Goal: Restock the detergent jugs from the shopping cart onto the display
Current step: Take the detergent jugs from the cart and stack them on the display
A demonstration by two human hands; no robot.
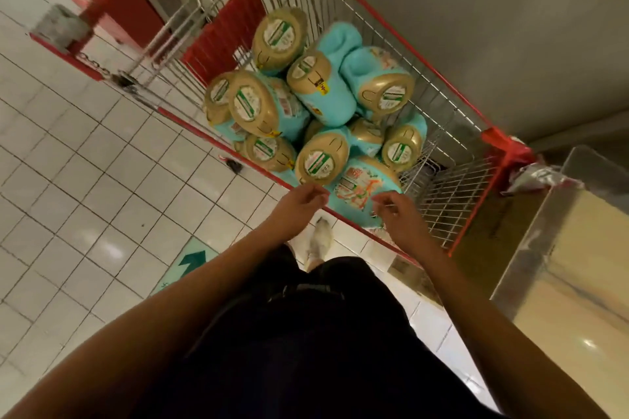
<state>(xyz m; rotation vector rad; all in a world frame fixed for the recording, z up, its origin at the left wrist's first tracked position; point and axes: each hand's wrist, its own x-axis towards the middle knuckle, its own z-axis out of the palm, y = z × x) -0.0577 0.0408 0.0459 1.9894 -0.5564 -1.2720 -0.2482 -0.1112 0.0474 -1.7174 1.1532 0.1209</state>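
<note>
Turquoise jug (357, 196) lies between left grip (299, 202) and right grip (398, 218), both released, empty.

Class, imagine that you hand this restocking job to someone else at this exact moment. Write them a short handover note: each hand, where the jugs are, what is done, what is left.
Left hand: empty, fingers loosely curled, above the near edge of the shopping cart.
Right hand: empty too, beside it.
Detergent jugs: turquoise with gold caps, piled in the cart; the nearest jug lies on its side between the hands.
Done: nothing in hand; the display cannot be clearly made out in this view, so jugs already placed cannot be counted.
Left: probably grip the nearest jug, then move the rest.
</note>
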